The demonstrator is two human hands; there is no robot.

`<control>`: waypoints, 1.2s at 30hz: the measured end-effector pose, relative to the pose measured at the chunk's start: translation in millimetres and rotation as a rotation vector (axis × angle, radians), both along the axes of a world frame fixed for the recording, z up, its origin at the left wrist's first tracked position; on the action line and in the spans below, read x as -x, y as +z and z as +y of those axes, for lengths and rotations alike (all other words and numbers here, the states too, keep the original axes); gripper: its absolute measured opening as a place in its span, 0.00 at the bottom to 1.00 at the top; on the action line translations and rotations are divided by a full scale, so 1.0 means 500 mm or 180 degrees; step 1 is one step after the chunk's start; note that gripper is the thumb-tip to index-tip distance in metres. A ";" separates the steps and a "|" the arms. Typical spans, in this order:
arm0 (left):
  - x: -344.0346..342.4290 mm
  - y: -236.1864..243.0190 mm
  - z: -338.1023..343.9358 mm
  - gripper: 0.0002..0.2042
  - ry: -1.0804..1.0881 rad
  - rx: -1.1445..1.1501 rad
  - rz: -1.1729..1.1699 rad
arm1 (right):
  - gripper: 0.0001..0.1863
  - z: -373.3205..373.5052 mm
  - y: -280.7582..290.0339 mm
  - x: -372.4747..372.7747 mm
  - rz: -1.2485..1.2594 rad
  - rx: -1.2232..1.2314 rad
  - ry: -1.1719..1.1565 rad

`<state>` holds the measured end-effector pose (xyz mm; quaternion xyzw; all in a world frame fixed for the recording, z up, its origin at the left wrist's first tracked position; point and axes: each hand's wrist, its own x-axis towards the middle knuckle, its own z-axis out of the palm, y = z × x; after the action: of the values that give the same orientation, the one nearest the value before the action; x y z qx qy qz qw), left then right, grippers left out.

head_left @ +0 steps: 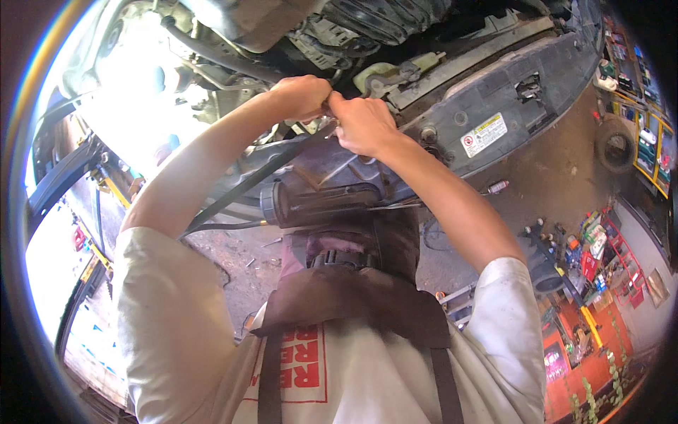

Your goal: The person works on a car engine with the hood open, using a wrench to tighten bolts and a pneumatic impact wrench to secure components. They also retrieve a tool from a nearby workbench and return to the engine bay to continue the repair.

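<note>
Both arms reach up into the underside of a raised car. My left hand (302, 97) is closed, its fingers curled in among the hoses and metal parts. Against it, my right hand (364, 124) is also closed, with a finger pressed to the left hand's knuckles. Whatever they grip is hidden between and behind the fingers. A long dark strip (263, 177) slants from below the hands down to the left. Right of the hands sits a pale plastic part (395, 73) with a neck, beside a dusty grey panel (522, 88) bearing a white warning label (484, 134).
Below the hands lies a dark cylinder (321, 203) with a ribbed end, close to my waist. Tools and bottles crowd a red rack (621, 258) at right. A tyre (616, 147) stands near yellow shelving (660, 166). Blue lift arms (62, 180) are at left, in strong glare.
</note>
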<state>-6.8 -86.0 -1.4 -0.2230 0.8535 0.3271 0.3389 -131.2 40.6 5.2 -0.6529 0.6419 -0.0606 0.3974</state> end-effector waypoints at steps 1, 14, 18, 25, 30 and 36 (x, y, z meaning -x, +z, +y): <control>0.001 0.004 0.001 0.11 0.0035 0.0013 -0.0059 | 0.19 0.001 0.001 -0.001 0.0006 0.0009 -0.0032; 0.001 -0.039 0.004 0.11 -0.0081 0.0214 -0.0359 | 0.25 -0.007 -0.003 0.013 -0.0101 0.0046 -0.0047; -0.003 -0.057 -0.005 0.11 -0.0120 0.0066 -0.0221 | 0.27 -0.013 0.003 0.021 -0.0227 -0.0045 0.0040; 0.002 -0.036 0.010 0.12 -0.0083 0.0171 -0.0398 | 0.25 -0.018 0.004 0.026 -0.0355 0.0030 0.0146; 0.009 -0.009 0.015 0.10 0.0412 -0.0061 -0.0467 | 0.27 -0.015 -0.005 0.030 -0.0435 -0.0048 0.0132; 0.017 0.004 0.009 0.11 0.0268 -0.0281 -0.0556 | 0.25 0.006 -0.013 0.029 -0.0366 0.0049 0.0012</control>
<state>-15.1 -81.5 0.7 -0.2712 0.7953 0.3577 0.4075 -145.5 43.5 -1.3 -0.6525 0.6164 -0.1021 0.4288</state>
